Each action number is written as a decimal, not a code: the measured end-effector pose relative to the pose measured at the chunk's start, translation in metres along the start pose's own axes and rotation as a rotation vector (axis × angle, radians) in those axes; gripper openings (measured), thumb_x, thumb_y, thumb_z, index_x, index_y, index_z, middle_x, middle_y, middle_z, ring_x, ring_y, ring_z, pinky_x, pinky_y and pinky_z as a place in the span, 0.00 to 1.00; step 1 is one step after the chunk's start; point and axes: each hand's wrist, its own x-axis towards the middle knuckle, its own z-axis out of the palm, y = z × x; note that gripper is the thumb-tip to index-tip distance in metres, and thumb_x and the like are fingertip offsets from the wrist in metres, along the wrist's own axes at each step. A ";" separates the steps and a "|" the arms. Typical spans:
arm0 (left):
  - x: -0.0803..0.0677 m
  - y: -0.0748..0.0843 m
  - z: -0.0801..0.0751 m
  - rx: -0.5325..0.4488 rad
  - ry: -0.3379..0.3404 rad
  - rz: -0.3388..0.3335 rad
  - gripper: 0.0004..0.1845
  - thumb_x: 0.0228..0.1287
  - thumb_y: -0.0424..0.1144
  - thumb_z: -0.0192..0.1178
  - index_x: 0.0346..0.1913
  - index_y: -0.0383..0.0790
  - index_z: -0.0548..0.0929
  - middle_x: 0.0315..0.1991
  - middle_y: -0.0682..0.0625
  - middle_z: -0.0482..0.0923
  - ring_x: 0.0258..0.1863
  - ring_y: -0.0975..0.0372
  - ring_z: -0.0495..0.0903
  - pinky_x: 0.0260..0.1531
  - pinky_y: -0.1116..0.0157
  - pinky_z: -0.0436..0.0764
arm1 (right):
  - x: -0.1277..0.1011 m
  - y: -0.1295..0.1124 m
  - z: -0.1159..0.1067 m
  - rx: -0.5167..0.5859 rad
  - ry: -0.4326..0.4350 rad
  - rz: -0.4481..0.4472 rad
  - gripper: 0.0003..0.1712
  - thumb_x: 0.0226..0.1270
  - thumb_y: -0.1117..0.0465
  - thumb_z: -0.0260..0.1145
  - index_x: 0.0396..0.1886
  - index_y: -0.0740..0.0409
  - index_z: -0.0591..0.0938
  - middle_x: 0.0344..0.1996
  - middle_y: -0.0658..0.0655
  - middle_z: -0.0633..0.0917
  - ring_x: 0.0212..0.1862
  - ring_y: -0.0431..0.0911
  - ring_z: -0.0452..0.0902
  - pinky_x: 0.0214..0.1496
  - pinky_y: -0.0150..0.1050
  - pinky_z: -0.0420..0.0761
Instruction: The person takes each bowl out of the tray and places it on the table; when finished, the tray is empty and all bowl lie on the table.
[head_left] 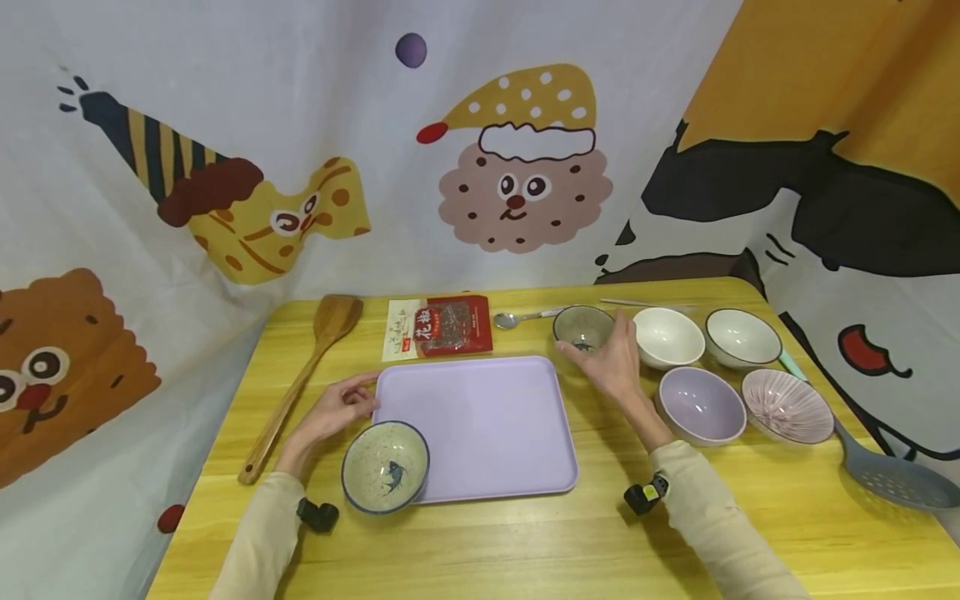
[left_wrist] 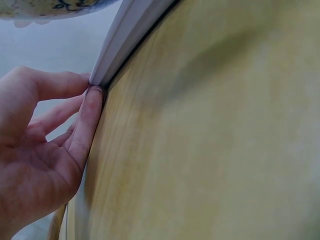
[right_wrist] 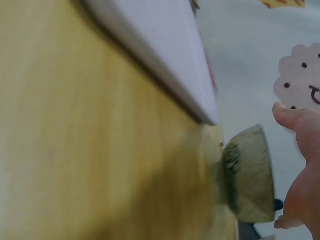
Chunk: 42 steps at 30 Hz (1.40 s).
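Note:
At the left edge of a lilac tray [head_left: 495, 425], my left hand [head_left: 337, 408] pinches the rim. Its thumb and finger meet at the tray's edge in the left wrist view. A speckled bowl [head_left: 375, 479] with a dark rim and a blue fish inside overlaps the tray's near left corner. Beyond the far right corner, my right hand [head_left: 613, 362] reaches over a smaller speckled bowl [head_left: 576, 323]. In the right wrist view, thumb and fingers are spread wide above this bowl's [right_wrist: 252, 175] rim, with a gap showing between.
Right of my right hand stand two white bowls [head_left: 667, 337], a purple bowl [head_left: 701, 404] and a streaked pink bowl [head_left: 787, 404]. A grey skimmer [head_left: 900, 479] lies beyond. Farther back are a red-and-cream spice packet [head_left: 453, 325] and a spoon [head_left: 510, 320]; a wooden spatula [head_left: 303, 379] lies left.

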 end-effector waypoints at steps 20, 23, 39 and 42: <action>0.001 0.002 0.001 0.013 0.009 -0.010 0.30 0.67 0.31 0.64 0.71 0.30 0.70 0.40 0.38 0.81 0.34 0.63 0.80 0.36 0.69 0.83 | -0.033 -0.089 0.012 0.093 -0.216 -0.165 0.67 0.50 0.43 0.81 0.79 0.67 0.55 0.77 0.70 0.59 0.78 0.66 0.53 0.77 0.66 0.56; 0.000 0.003 0.001 0.023 0.012 -0.012 0.31 0.68 0.31 0.63 0.71 0.30 0.70 0.41 0.38 0.81 0.34 0.63 0.80 0.36 0.69 0.83 | -0.043 -0.099 0.017 0.100 -0.277 -0.190 0.68 0.49 0.40 0.81 0.80 0.63 0.54 0.78 0.68 0.59 0.78 0.64 0.55 0.76 0.66 0.59; 0.000 0.002 0.003 0.017 0.012 -0.006 0.30 0.68 0.32 0.64 0.71 0.29 0.71 0.40 0.39 0.81 0.34 0.62 0.80 0.36 0.69 0.84 | -0.105 -0.133 0.061 0.098 -0.819 -0.553 0.72 0.43 0.41 0.85 0.82 0.57 0.52 0.77 0.60 0.64 0.71 0.55 0.69 0.73 0.49 0.72; 0.000 0.002 0.002 0.014 0.017 -0.005 0.29 0.68 0.31 0.63 0.71 0.29 0.71 0.40 0.38 0.81 0.34 0.63 0.80 0.36 0.69 0.83 | -0.113 -0.138 0.070 0.071 -0.851 -0.622 0.73 0.43 0.39 0.84 0.81 0.57 0.52 0.77 0.60 0.64 0.74 0.53 0.65 0.76 0.47 0.67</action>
